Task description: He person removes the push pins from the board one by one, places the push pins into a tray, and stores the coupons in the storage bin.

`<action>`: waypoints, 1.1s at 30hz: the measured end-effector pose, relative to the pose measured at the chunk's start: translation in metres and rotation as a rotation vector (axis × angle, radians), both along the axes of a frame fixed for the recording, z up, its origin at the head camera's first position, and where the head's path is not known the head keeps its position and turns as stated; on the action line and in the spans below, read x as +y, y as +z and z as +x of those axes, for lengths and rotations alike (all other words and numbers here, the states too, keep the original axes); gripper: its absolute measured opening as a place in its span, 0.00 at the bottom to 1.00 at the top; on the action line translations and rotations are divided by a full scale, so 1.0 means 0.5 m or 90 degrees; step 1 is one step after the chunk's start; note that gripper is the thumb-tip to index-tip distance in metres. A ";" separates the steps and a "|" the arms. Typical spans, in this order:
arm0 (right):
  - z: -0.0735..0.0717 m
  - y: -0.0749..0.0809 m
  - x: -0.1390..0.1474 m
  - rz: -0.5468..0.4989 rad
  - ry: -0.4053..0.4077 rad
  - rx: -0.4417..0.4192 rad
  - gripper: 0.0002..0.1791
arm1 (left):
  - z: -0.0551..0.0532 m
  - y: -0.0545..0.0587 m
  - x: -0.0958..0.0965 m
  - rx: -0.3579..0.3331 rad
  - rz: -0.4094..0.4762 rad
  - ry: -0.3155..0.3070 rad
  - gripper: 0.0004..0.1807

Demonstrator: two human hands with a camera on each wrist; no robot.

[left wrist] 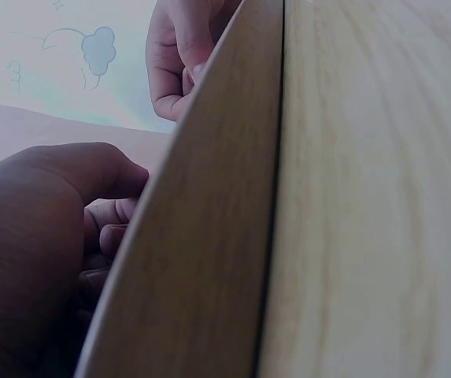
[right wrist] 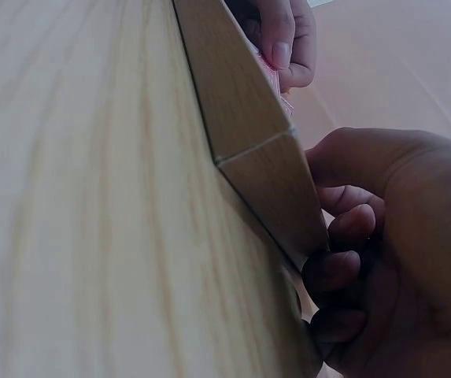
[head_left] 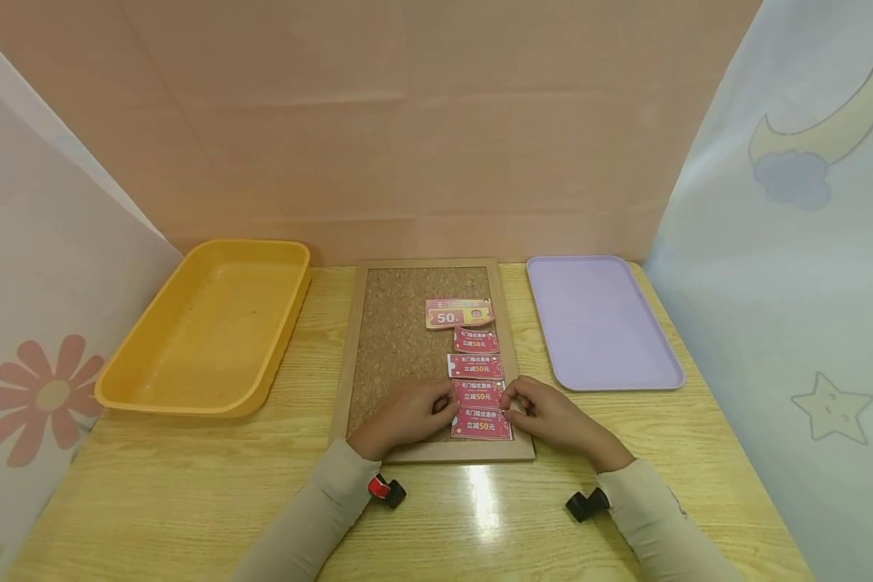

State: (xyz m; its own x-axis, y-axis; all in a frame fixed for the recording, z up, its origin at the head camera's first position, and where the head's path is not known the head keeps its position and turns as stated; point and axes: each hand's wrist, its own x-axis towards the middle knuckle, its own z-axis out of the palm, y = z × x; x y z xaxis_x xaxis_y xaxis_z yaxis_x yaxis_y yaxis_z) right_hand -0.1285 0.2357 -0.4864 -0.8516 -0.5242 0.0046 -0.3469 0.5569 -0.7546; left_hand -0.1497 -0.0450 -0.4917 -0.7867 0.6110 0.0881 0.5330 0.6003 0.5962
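A cork board [head_left: 400,339] with a wooden frame lies flat on the table. Down its right side runs a column of red paper coupons with white and yellow print. The lowest coupon [head_left: 482,425] sits just under another coupon [head_left: 478,394] near the bottom of the frame. My left hand [head_left: 411,414] has its curled fingers at the left edge of the lowest coupon, thumb and finger pinching there. Across from it, my right hand [head_left: 553,416] pinches at that coupon's upper right corner, over the frame's right side. What lies between the right fingertips is hidden.
A yellow tray [head_left: 272,356] stands on the left of the board, a flat lilac tray [head_left: 604,323] on the right. A larger pink and yellow coupon [head_left: 459,314] tops the column. Fabric walls [head_left: 422,145] close in the table at the back and sides.
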 end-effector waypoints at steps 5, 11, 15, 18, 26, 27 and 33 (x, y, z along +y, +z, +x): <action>0.000 0.000 0.000 0.001 0.003 0.004 0.03 | 0.002 0.002 0.000 -0.001 -0.001 0.002 0.11; 0.000 -0.002 0.001 -0.003 0.005 0.001 0.02 | 0.002 0.001 0.001 0.000 0.004 -0.002 0.11; -0.001 -0.004 0.003 -0.002 0.004 0.001 0.02 | 0.002 0.001 0.001 0.002 0.005 -0.005 0.11; -0.001 -0.003 0.003 -0.002 0.003 0.000 0.02 | 0.002 0.002 0.001 0.005 0.002 -0.005 0.12; 0.001 -0.001 0.000 -0.009 -0.005 -0.014 0.03 | 0.004 0.004 0.000 0.015 0.002 -0.002 0.12; 0.001 -0.001 0.000 -0.012 -0.006 -0.016 0.03 | 0.004 0.005 0.000 0.016 0.001 -0.002 0.12; 0.001 -0.004 -0.001 -0.016 -0.006 -0.014 0.05 | 0.006 0.007 0.000 0.015 -0.004 -0.001 0.12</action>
